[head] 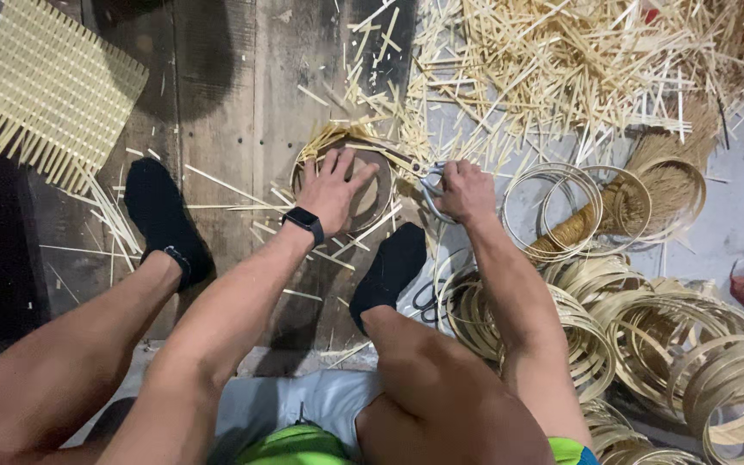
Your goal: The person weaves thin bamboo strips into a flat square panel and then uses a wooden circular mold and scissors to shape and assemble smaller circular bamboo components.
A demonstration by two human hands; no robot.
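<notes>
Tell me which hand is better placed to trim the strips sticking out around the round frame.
Right hand, probably: it grips the metal scissors beside the round bamboo-rimmed frame, while the left hand lies flat on it.

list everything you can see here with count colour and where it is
round disc: one, brown, floor centre, under left hand
scissors: one pair, metal, in right hand
woven mat: one, pale yellow, top left
loose bamboo strips: many, pale yellow, heaped top right
bamboo hoops: many, tan, stacked right
wooden floor: dark planks, left and centre
socks: two, black, on the feet
smartwatch: one, black, left wrist
left hand: flat on disc
right hand: gripping scissors
</notes>
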